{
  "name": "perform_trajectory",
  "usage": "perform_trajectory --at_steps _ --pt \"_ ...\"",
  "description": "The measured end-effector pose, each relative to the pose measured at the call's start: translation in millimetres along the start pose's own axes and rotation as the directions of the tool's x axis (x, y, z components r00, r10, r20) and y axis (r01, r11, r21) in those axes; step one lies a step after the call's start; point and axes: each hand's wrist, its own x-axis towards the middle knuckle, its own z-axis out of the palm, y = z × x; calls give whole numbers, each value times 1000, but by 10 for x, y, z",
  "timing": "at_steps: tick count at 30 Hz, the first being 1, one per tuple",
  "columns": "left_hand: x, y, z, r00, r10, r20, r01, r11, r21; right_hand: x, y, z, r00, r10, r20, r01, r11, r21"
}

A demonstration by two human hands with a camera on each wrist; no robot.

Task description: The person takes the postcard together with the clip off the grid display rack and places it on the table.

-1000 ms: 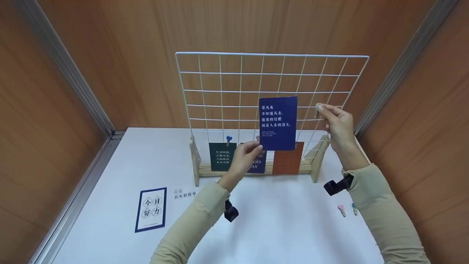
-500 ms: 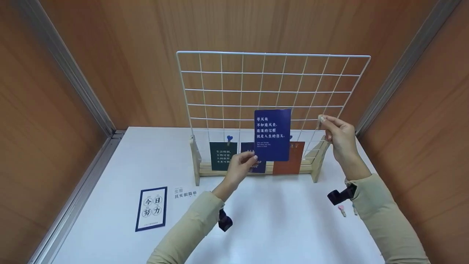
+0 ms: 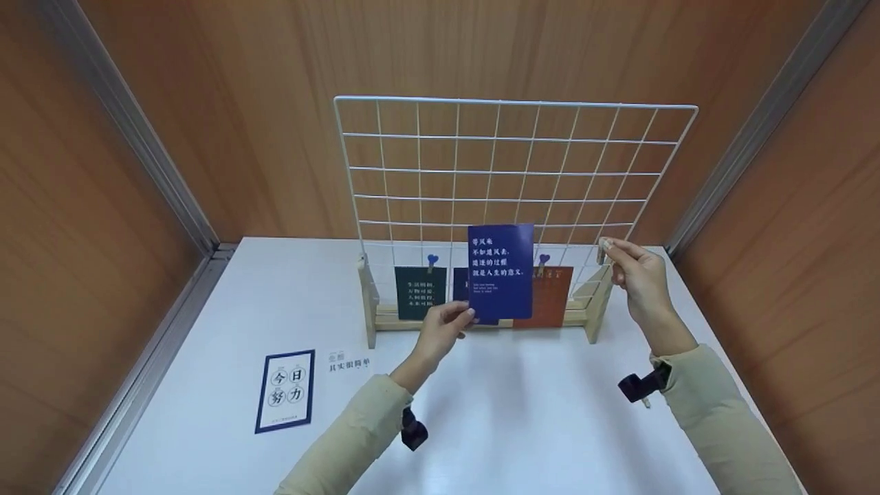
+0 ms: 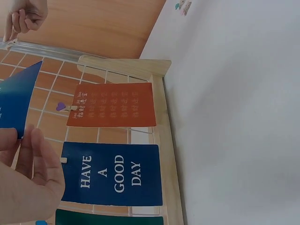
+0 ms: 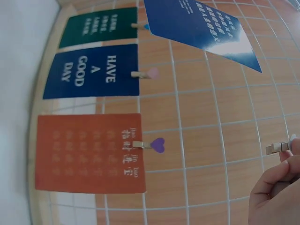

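My left hand pinches a blue card with white lettering by its lower left corner, holding it upright in front of a white wire grid rack. In the head view the card overlaps part of a navy "HAVE A GOOD DAY" card and an orange card. Both are clipped low on the grid with heart-topped clothespins, as is a green card. My right hand pinches a small wooden clothespin at the grid's right side, apart from the blue card.
On the white table at left lie a blue-bordered card and a white card with dark lettering. Loose clothespins lie at right, mostly hidden by the right arm in the head view. Wooden feet hold the grid; wood panels surround the table.
The left hand has brought the blue card down and slightly left, over the lower part of the grid. The right hand has also moved down with the clothespin.
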Motion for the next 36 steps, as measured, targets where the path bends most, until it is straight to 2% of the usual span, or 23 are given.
perform_trajectory --at_steps 4,9,16,30,36 --pt "-31 -15 -23 1000 11 6 -11 1000 1 -29 46 -42 1000 -2 -2 2 1000 -13" --pt "-28 -47 -41 1000 -12 -1 12 1000 4 -55 95 -88 1000 3 -30 -4 1000 -18" --pt "82 -327 -111 999 -50 -18 49 998 -27 -113 157 -182 997 47 -61 -49 998 -26" --pt "-27 -557 -217 996 -68 -56 68 998 -16 -183 345 -350 995 83 -56 -87 994 -63" --pt "-77 -641 -265 997 -57 -52 57 998 -4 -208 411 -404 992 102 -70 -107 992 -73"
